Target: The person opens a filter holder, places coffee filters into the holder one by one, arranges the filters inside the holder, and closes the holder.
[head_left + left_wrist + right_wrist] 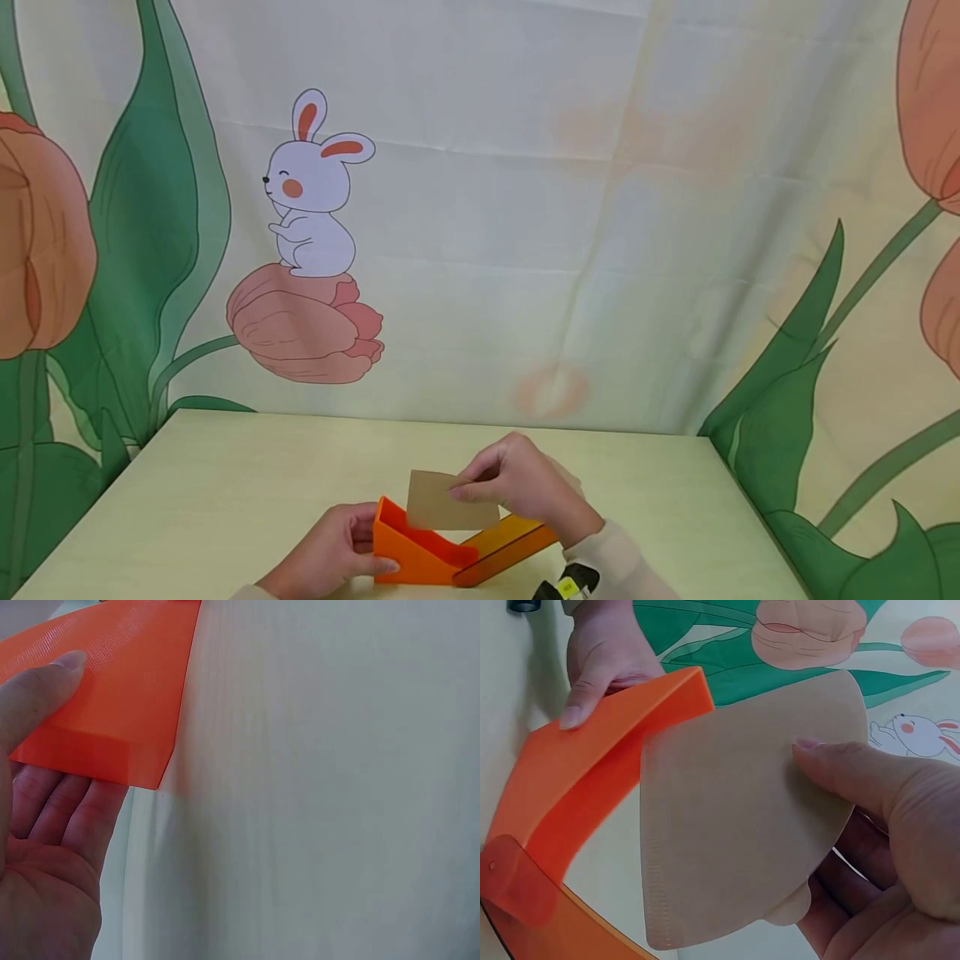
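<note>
My left hand grips the closed end of an orange plastic box, thumb on its side wall and fingers behind it. In the left wrist view the thumb lies flat against the box. Hinged to the box's other end is a see-through orange lid, swung open to the right. My right hand pinches a brown paper coffee filter between thumb and fingers. In the head view the filter overlaps the box's open top. A small rounded tab shows along the filter's lower edge in the right wrist view.
Box and hands are near the front edge of a pale wooden table. A cloth backdrop printed with tulips and a rabbit hangs behind it. A black device with a yellow label sits at my right wrist.
</note>
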Demonstrator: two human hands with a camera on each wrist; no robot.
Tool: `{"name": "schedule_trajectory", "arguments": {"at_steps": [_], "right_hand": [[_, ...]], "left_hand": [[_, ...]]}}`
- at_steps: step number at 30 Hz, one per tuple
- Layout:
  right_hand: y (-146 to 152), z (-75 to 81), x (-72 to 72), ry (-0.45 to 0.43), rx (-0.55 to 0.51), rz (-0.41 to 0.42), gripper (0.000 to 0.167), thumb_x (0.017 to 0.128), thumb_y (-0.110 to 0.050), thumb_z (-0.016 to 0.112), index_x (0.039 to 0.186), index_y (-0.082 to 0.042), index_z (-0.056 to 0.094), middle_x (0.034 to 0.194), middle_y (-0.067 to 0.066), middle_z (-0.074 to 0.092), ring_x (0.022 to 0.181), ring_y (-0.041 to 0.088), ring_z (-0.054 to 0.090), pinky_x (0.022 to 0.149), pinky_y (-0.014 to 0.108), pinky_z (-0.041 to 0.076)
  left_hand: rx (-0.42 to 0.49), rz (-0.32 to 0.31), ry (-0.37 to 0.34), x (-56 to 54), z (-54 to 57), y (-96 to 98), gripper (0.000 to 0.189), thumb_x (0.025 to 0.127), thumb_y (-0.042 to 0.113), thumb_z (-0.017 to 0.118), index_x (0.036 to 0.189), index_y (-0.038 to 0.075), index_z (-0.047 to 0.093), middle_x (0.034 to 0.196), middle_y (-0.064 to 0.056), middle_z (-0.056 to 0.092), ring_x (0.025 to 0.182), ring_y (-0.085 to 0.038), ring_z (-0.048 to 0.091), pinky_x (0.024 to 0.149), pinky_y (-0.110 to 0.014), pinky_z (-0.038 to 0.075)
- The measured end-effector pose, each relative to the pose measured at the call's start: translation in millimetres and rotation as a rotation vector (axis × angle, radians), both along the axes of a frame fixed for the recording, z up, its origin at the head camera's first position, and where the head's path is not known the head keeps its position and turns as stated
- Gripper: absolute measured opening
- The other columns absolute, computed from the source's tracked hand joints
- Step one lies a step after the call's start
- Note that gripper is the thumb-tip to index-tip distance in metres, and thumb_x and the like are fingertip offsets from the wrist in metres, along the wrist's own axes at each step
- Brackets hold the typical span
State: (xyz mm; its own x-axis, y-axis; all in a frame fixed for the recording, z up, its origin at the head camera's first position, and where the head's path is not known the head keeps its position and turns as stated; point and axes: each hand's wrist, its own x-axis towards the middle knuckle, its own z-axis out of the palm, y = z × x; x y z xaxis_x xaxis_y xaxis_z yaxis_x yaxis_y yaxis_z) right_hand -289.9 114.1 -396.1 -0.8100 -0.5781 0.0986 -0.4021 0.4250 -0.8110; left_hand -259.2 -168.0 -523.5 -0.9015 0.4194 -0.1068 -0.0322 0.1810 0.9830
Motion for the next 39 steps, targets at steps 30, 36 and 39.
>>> {"name": "schedule_trajectory", "arguments": {"at_steps": [30, 36, 39], "right_hand": [[-26.8, -32.5, 9.7, -0.067, 0.019, 0.039, 0.006, 0.079, -0.012, 0.089, 0.082, -0.010, 0.084, 0.075, -0.002, 0.078, 0.062, 0.005, 0.066, 0.061, 0.021, 0.059], [-30.0, -36.9, 9.1, -0.077, 0.046, 0.044, 0.006, 0.080, -0.013, 0.088, 0.083, -0.010, 0.084, 0.075, -0.004, 0.078, 0.063, 0.004, 0.066, 0.063, 0.019, 0.059], [-31.5, -37.8, 10.1, -0.090, 0.054, 0.043, 0.006, 0.080, -0.013, 0.088, 0.083, -0.010, 0.084, 0.075, -0.004, 0.078, 0.064, 0.005, 0.066, 0.064, 0.019, 0.059]], "left_hand": [[0.082, -0.081, 0.067, 0.8, -2.1, -3.2, 0.052, 0.086, 0.020, 0.084, 0.132, 0.006, 0.064, 0.127, -0.011, 0.073, 0.109, -0.026, 0.072, 0.093, -0.028, 0.060], [0.083, -0.078, 0.055, 0.4, -2.0, -2.7, 0.050, 0.085, 0.020, 0.084, 0.130, 0.006, 0.065, 0.125, -0.011, 0.073, 0.109, -0.025, 0.073, 0.092, -0.028, 0.061], [0.076, -0.074, 0.051, -0.1, -1.4, -2.4, 0.050, 0.085, 0.020, 0.084, 0.129, 0.006, 0.066, 0.124, -0.010, 0.074, 0.108, -0.025, 0.073, 0.092, -0.028, 0.061]]}}
